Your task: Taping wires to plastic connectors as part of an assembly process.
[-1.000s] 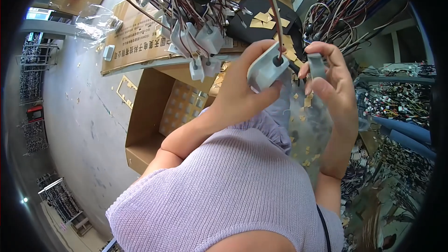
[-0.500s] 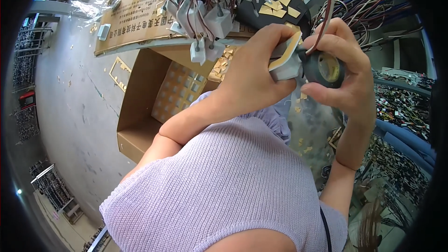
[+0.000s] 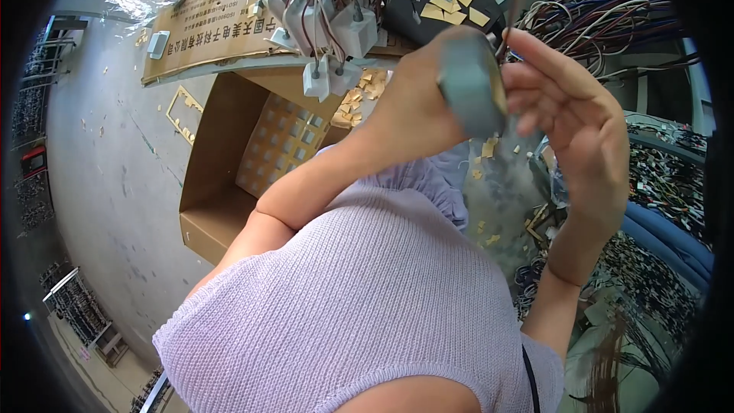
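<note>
left hand (image 3: 417, 99) clamped on grey plastic housing (image 3: 470, 92), now turned edge-on, raised before the workbench edge | right hand (image 3: 569, 118) has let go, fingers spread beside it | wired housings (image 3: 329, 27) dangle beyond | open carton (image 3: 229, 168) below

An electronics assembly workshop, by every sign. Bundles of coloured wire harnesses (image 3: 612, 27) heaped at upper right, white plastic modules on leads (image 3: 329, 27) dangling at top centre. Flattened cardboard (image 3: 206, 27) as bench cover at upper left, an open carton with a gridded insert (image 3: 229, 176) left of centre, yellow backing scraps (image 3: 447, 8) scattered about, bare concrete floor (image 3: 99, 168) at left.
</note>
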`<state>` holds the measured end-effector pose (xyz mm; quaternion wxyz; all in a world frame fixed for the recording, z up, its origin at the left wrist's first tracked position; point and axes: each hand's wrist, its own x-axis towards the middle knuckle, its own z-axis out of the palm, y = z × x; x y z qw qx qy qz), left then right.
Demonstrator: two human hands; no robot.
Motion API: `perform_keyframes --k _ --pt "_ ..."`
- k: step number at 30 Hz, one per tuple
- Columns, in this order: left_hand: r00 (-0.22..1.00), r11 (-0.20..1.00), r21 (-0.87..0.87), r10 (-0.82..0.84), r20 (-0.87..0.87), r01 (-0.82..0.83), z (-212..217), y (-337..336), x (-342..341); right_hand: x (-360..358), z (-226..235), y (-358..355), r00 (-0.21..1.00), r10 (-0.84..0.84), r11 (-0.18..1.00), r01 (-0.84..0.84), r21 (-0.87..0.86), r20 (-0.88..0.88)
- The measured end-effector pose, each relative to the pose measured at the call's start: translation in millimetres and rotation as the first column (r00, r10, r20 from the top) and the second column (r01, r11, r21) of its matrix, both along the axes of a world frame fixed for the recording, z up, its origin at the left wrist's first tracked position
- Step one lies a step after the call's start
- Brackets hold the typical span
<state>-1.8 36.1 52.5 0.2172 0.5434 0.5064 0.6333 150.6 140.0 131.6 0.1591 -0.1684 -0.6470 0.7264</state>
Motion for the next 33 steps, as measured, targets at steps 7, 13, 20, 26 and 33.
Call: perform_keyframes --k 7,13,20,26,33 --pt "-0.241 0.227 0.37 -0.448 0.861 0.901 -1 2 -4 -24 -32 40 0.941 0.246 0.957 -0.199 0.21 -0.231" --pt "-0.614 -0.046 0.639 -0.337 0.713 0.768 -6 -4 6 -51 -36 73 0.644 0.731 0.618 -0.489 0.615 -0.223" --pt "-0.68 -0.064 0.699 -0.313 0.663 0.712 -14 -6 1 -58 -23 65 0.672 0.733 0.543 -0.484 0.686 -0.106" --pt "0.185 0.498 0.112 -0.509 0.841 0.86 -6 -8 -17 -46 -13 54 0.877 0.477 0.466 -0.315 0.827 0.065" --pt "0.738 0.724 -0.395 -0.229 0.634 0.565 4 -12 -19 -36 -7 45 0.937 0.243 0.381 -0.331 0.864 0.252"
